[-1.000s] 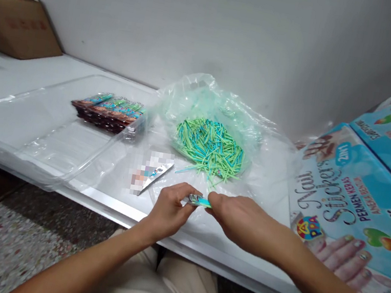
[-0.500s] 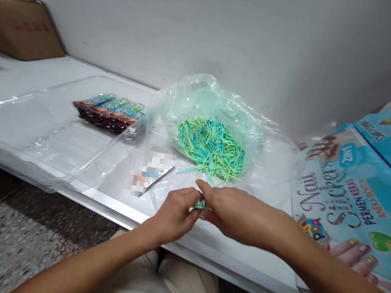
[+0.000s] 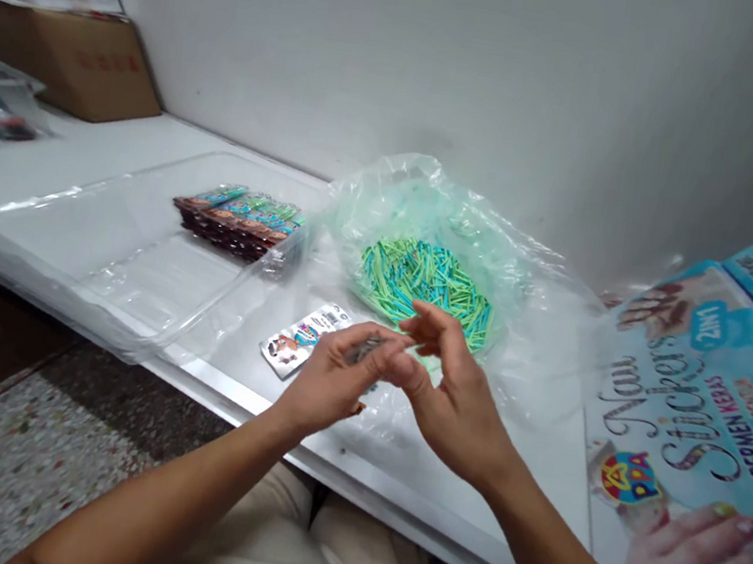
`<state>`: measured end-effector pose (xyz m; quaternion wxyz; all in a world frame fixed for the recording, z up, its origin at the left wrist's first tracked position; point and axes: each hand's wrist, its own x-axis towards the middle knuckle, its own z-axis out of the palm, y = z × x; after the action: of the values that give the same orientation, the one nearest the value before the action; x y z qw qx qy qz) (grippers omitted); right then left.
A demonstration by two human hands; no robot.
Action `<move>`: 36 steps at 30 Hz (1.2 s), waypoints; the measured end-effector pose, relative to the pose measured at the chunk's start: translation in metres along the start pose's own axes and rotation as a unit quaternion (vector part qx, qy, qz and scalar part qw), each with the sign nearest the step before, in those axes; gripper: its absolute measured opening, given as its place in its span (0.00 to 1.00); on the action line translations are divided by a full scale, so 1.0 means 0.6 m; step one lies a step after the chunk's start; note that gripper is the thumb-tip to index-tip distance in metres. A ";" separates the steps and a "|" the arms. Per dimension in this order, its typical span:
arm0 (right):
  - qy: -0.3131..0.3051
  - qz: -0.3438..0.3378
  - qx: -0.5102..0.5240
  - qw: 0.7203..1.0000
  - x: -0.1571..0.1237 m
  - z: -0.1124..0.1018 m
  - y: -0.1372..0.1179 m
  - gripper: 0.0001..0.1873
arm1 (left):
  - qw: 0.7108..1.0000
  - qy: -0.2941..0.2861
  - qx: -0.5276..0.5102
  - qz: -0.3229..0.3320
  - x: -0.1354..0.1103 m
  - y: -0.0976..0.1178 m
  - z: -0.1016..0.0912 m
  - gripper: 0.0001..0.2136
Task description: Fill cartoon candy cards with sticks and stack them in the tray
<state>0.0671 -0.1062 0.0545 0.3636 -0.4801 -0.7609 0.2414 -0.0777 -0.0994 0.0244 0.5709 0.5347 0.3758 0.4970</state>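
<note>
Left hand pinching a small packet, right hand open beside it. Few packs finished, sticks heaped.

Bare worktop lies open at far left behind the clear tray. The sticker boxes wall off the right, the bag of sticks and sachet crowd the middle.

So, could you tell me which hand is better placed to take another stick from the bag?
Probably the right hand: it is nearest the sticks, while the left hand pinches a small packet.
</note>
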 end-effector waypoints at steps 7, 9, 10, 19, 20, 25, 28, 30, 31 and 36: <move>-0.124 0.067 0.195 0.971 -0.035 0.062 0.032 0.12 | 0.996 0.031 -0.076 0.019 0.007 0.031 -0.010 0.16; -0.087 0.064 0.196 0.975 -0.036 0.066 0.034 0.12 | 0.995 0.008 -0.093 0.028 0.005 0.030 -0.012 0.15; -0.064 0.060 0.185 0.979 -0.035 0.065 0.034 0.12 | 0.995 0.000 -0.097 0.027 0.002 0.028 -0.014 0.16; -0.025 0.051 0.145 0.988 -0.017 0.038 0.025 0.13 | 0.982 0.114 0.061 0.140 0.033 0.095 -0.102 0.10; -0.026 0.075 0.151 0.985 -0.018 0.037 0.031 0.14 | 0.969 0.143 0.095 0.180 0.058 0.111 -0.129 0.10; -0.070 0.147 0.128 0.978 -0.033 0.039 0.066 0.15 | 0.894 0.301 0.325 0.070 0.213 0.130 -0.287 0.12; -0.089 0.165 0.102 0.977 -0.041 0.039 0.079 0.16 | 0.848 0.316 0.424 -0.033 0.288 0.097 -0.356 0.18; -0.090 0.179 0.087 0.976 -0.043 0.036 0.085 0.16 | 0.833 0.294 0.464 -0.062 0.327 0.071 -0.379 0.19; -0.091 0.188 0.082 0.975 -0.043 0.034 0.087 0.16 | 0.820 0.275 0.497 -0.074 0.345 0.059 -0.385 0.20; -0.106 0.224 0.069 0.966 -0.040 0.029 0.100 0.16 | 0.776 0.205 0.588 -0.096 0.408 0.023 -0.385 0.31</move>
<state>0.0932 -0.1032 -0.0069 0.2496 -0.5841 -0.6496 0.4178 -0.2473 0.1915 0.0296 0.0990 0.6127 0.7527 0.2197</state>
